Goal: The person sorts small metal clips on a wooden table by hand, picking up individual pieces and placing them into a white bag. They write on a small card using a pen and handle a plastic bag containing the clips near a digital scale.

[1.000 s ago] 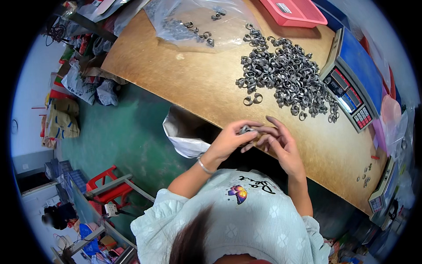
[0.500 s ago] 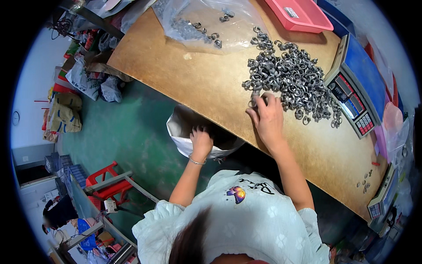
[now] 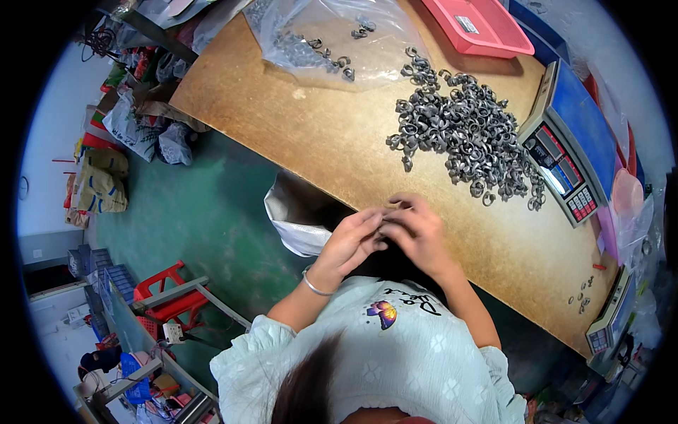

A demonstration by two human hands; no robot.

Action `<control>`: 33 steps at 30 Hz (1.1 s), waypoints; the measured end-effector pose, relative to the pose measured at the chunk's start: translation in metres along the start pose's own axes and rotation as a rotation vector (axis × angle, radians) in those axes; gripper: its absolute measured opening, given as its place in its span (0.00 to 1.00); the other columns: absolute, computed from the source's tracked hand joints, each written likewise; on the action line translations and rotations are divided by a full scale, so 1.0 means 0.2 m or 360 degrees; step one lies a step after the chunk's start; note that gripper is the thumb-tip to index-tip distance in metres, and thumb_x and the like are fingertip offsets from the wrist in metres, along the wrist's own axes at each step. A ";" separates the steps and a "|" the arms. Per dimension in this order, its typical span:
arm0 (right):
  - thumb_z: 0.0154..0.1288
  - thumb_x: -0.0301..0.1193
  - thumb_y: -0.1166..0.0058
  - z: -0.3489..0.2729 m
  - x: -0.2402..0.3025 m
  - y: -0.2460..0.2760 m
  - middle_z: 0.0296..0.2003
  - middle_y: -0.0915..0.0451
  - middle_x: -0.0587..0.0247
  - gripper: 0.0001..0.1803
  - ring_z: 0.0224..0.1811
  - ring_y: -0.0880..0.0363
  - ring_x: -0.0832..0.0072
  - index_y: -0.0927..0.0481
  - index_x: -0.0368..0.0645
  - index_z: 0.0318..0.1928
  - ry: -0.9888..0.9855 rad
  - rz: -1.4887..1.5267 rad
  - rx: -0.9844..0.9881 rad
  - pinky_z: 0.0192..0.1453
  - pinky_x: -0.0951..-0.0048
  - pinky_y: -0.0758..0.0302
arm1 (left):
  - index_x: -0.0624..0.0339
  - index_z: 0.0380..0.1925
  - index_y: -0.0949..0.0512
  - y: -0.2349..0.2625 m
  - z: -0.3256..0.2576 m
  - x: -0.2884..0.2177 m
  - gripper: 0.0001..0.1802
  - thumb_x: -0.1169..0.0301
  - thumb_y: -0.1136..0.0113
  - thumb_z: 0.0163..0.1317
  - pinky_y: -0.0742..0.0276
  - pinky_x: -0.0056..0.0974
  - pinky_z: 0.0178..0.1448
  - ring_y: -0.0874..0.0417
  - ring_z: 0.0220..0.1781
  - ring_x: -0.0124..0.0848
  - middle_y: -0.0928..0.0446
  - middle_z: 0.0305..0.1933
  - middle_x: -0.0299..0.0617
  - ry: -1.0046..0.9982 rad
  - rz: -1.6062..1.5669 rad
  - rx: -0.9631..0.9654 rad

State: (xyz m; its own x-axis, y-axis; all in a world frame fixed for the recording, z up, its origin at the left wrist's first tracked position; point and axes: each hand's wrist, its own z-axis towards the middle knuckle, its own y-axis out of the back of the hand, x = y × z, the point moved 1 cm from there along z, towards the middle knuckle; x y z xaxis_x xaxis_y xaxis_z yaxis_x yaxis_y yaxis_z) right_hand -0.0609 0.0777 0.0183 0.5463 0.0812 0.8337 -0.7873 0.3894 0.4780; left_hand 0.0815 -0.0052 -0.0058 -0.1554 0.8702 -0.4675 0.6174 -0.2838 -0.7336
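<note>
My left hand (image 3: 351, 242) and my right hand (image 3: 417, 232) meet at the table's near edge. Their fingers are closed and the fingertips touch; a small dark piece seems to be pinched between them, too hidden to name. Beyond them, a large heap of small grey metal rings (image 3: 466, 134) lies on the brown table (image 3: 318, 134). An open white sack (image 3: 293, 230) hangs or stands below the edge, just left of my left hand, its inside dark.
A clear plastic bag (image 3: 339, 42) with some rings lies at the far side, near a pink tray (image 3: 484, 28). Right of the heap stands a blue-topped digital scale (image 3: 568, 155); a second scale (image 3: 611, 314) sits at the right corner. A red stool (image 3: 169, 293) is at lower left.
My left hand has come up out of the white sack. My right hand has drawn back from the heap's near edge, and the two hands now meet.
</note>
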 end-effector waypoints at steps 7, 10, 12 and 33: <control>0.59 0.23 0.42 0.12 -0.15 0.07 0.42 0.24 0.51 0.13 0.45 0.25 0.55 0.24 0.36 0.45 -0.0304 -0.0347 -0.0343 0.48 0.61 0.26 | 0.68 0.46 0.25 0.57 0.06 0.07 0.12 0.72 0.45 0.65 0.26 0.36 0.32 0.22 0.31 0.36 0.21 0.34 0.46 -0.1014 0.2262 -0.0771; 0.59 0.22 0.43 0.12 -0.16 0.05 0.41 0.24 0.52 0.13 0.45 0.25 0.54 0.24 0.36 0.46 -0.0251 -0.0466 -0.0304 0.48 0.61 0.26 | 0.67 0.41 0.22 0.66 0.10 0.07 0.10 0.74 0.45 0.62 0.24 0.47 0.36 0.19 0.32 0.51 0.19 0.31 0.52 -0.1163 0.3277 -0.0983; 0.60 0.22 0.44 0.09 -0.19 0.09 0.42 0.24 0.52 0.13 0.46 0.25 0.54 0.24 0.37 0.46 -0.0326 -0.0492 -0.0320 0.48 0.61 0.26 | 0.67 0.37 0.20 0.34 0.00 -0.05 0.08 0.75 0.45 0.60 0.24 0.53 0.40 0.20 0.32 0.58 0.19 0.30 0.55 -0.0217 0.3092 -0.0767; 0.59 0.22 0.43 0.15 -0.14 0.15 0.46 0.25 0.51 0.16 0.47 0.26 0.54 0.25 0.35 0.48 -0.0149 -0.0559 -0.0309 0.51 0.60 0.28 | 0.64 0.46 0.26 -0.11 0.25 -0.15 0.17 0.80 0.41 0.55 0.30 0.46 0.53 0.28 0.49 0.48 0.29 0.47 0.50 -0.1549 0.2635 -0.0276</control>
State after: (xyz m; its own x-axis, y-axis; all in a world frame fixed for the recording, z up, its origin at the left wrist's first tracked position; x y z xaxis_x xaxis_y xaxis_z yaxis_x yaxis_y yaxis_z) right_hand -0.1076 0.0591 0.0178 0.7369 -0.1678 0.6548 -0.4841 0.5450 0.6845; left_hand 0.0339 -0.0442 0.0002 0.3029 -0.6891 -0.6583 0.6277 -0.3755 0.6819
